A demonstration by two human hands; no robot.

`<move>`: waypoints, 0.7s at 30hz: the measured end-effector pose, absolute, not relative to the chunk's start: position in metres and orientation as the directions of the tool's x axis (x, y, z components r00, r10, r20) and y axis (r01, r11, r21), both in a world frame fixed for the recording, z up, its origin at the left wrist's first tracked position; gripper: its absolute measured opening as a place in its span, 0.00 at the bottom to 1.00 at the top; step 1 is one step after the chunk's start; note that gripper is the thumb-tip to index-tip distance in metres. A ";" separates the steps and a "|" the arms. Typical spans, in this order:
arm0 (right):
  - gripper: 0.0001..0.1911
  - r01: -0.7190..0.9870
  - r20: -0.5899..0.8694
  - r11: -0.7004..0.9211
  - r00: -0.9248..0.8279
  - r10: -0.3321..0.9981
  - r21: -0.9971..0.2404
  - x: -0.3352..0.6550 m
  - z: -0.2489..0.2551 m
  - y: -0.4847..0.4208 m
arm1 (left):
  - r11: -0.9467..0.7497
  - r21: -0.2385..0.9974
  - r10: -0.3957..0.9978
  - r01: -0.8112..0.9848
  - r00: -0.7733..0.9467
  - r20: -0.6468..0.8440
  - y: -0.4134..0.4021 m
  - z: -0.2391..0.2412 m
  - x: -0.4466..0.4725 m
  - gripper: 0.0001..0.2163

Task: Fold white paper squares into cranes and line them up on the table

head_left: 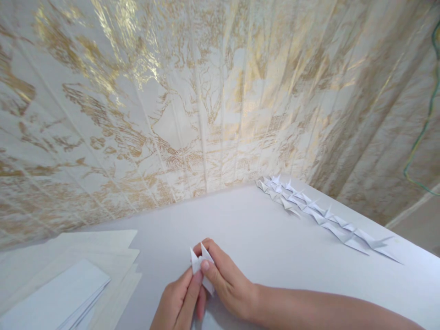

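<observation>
At six o'clock over the desk point(192, 215), the left hand point(183, 298) and right hand point(233, 286) pinch a folded white paper point(195, 263); likely light, crisp, easily creased, it's best held at its layered edges.

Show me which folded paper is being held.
The two-pointed piece, gripped by the left hand and right hand; the other folded pieces lie in rows on the table.
</observation>
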State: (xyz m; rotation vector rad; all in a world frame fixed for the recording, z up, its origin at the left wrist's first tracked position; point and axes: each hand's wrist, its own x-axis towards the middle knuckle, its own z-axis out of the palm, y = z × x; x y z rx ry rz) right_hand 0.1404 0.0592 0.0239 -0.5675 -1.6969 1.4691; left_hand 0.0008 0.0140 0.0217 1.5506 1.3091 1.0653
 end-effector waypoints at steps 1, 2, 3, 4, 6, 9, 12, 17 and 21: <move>0.25 -0.138 0.299 0.266 -0.522 0.799 -0.954 0.140 0.025 0.061 | -0.120 0.945 0.991 0.303 0.098 0.095 0.015 0.021 -0.001 0.23; 0.25 -0.108 0.310 0.295 -0.469 0.827 -0.949 0.139 0.025 0.063 | -0.115 0.943 0.992 0.312 0.092 0.090 0.016 0.020 -0.003 0.24; 0.25 -0.087 0.310 0.303 -0.424 0.851 -0.949 0.139 0.025 0.065 | -0.101 0.943 0.993 0.317 0.083 0.078 0.016 0.020 -0.004 0.24; 0.25 -0.079 0.296 0.289 -0.394 0.870 -0.954 0.139 0.025 0.067 | -0.081 0.944 0.996 0.319 0.071 0.061 0.017 0.019 -0.005 0.24; 0.26 -0.097 0.243 0.222 -0.375 0.895 -0.970 0.138 0.023 0.069 | -0.057 0.948 0.997 0.314 0.059 0.040 0.018 0.018 -0.005 0.24; 0.26 -0.194 0.164 0.094 -0.384 0.909 -0.976 0.136 0.020 0.070 | -0.034 0.954 0.998 0.297 0.053 0.019 0.019 0.016 -0.003 0.23; 0.26 -0.330 0.109 -0.038 -0.414 0.904 -0.943 0.133 0.017 0.070 | 0.035 0.956 0.999 0.292 0.023 -0.043 0.020 0.015 0.000 0.23; 0.25 -0.396 0.089 -0.090 -0.412 0.907 -0.914 0.131 0.015 0.073 | 0.112 0.961 0.993 0.252 0.009 -0.118 0.020 0.016 0.001 0.24; 0.26 -0.394 0.086 -0.101 -0.430 0.899 -0.914 0.130 0.015 0.075 | 0.027 0.956 0.999 0.292 0.018 -0.034 0.017 0.020 0.001 0.24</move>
